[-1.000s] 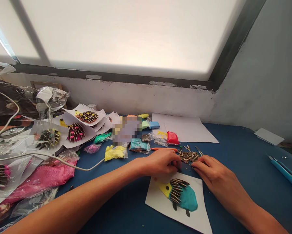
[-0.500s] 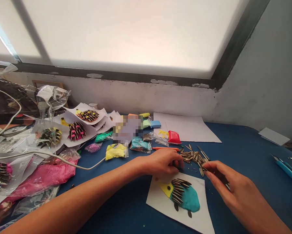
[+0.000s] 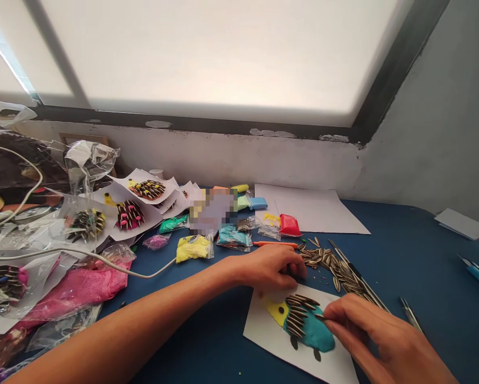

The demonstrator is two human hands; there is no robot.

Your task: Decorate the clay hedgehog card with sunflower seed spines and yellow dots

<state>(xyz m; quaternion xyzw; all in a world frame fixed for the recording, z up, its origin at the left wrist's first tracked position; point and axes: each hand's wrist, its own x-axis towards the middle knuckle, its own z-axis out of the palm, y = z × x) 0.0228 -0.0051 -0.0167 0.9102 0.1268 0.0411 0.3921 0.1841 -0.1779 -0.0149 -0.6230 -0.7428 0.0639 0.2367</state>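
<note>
The clay hedgehog (image 3: 318,333) lies on a white sheet (image 3: 263,330) near the front of the blue table (image 3: 207,309), between the two hands. From the left, other sheets bear seed-spined hedgehogs (image 3: 131,213) and sit half under clear plastic; these have stayed as they were. Next come packets of clay, a yellow packet (image 3: 193,248) nearest. The left hand (image 3: 273,266) has not shifted: its fingers are curled in at the sheet's top edge, and whether they grip anything I cannot tell. Below it, the hedgehog's yellow face (image 3: 276,313) and the dark seed spines (image 3: 296,314) just behind it look the same as a second ago, while the teal rear is still bare. What has changed is the right hand (image 3: 387,333). Half a second ago it was at the seed pile (image 3: 329,261); now it is over the sheet's right side, thumb and forefinger closed to a pinch on one seed (image 3: 320,317), whose tip is at the teal clay. Contact is hard to judge. To me this marks a turn from picking up to placing, with much of the body uncovered. Beyond, a slim metal tool (image 3: 353,269) shows more fully beside the pile.
</note>
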